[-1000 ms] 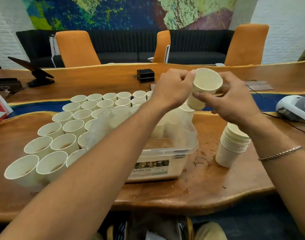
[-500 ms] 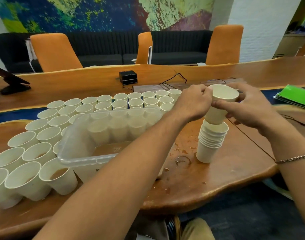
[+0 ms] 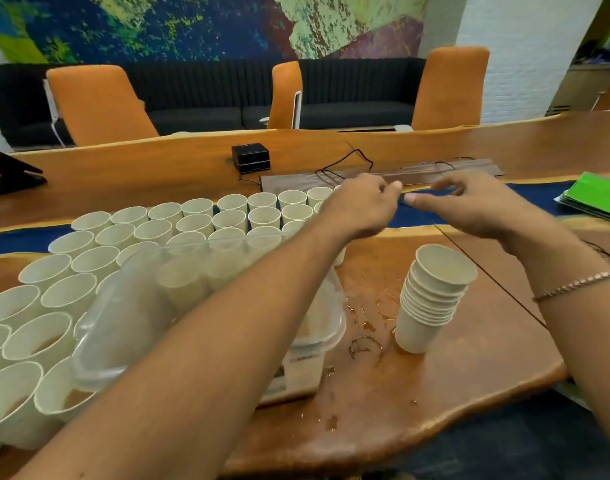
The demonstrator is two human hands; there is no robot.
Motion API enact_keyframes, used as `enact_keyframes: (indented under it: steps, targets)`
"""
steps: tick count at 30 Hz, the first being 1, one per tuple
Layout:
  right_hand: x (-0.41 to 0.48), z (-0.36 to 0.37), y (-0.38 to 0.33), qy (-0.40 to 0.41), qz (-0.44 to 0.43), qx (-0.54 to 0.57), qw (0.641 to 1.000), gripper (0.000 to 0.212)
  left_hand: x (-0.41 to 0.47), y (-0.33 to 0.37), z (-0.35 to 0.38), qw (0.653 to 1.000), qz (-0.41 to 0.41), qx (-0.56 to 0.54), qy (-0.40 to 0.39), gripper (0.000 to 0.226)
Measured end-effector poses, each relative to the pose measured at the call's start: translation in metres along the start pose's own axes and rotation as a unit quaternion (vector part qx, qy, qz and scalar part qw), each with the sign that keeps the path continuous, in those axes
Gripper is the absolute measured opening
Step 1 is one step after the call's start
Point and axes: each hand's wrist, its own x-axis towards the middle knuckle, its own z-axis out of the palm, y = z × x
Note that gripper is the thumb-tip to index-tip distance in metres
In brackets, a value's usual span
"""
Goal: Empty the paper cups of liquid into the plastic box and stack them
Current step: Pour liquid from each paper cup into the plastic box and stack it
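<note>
Rows of white paper cups (image 3: 88, 268), some holding brown liquid, crowd the left of the wooden table (image 3: 452, 382), around the clear plastic box (image 3: 130, 327). Above it the left hand (image 3: 360, 206) hovers, fingers loosely curled, empty. The right hand (image 3: 469, 209) hangs beside it, fingers apart, touching nothing. Below them a tilted stack of white paper cups (image 3: 430, 299) stands among spilled drops.

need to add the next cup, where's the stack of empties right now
In the head view the stack of empty cups stands on the wooden table, right of the plastic box, below the right hand, beside spilled drops.
</note>
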Motion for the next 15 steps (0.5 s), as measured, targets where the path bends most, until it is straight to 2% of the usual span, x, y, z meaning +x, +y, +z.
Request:
enact_keyframes:
  steps: [3,5,9,15]
  targets:
    - [0.052,0.005,-0.023,0.002,-0.004,0.019,1.0,0.051,0.043,-0.016,-0.009,0.998,-0.025,0.053,-0.001,0.04]
    - [0.089,0.016,-0.037,-0.011,0.005,0.02,1.0,0.041,0.072,-0.029,-0.013,0.994,-0.042,0.102,0.001,0.036]
    - [0.169,0.048,-0.04,-0.047,0.044,-0.034,0.997,0.034,0.138,-0.06,-0.011,0.981,-0.081,0.175,0.005,0.03]
    - [0.264,0.089,-0.01,-0.065,0.082,-0.075,0.992,0.028,0.214,-0.107,0.012,0.96,-0.106,0.257,-0.015,0.022]
